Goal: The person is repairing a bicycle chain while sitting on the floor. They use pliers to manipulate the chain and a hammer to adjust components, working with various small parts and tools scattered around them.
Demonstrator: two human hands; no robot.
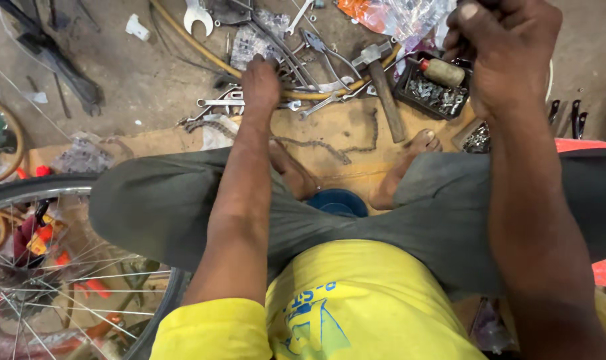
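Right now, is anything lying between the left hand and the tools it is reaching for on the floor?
Nothing visible does: the left hand already rests on the pile of wrenches, touching them directly.

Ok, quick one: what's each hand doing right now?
Left hand: reaching down into the pile of wrenches on the floor; grip cannot be told.
Right hand: raised, closed in a fist; contents hidden.

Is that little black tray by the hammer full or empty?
Partly full: the black tray holds a heap of small silvery metal parts beside the hammer.
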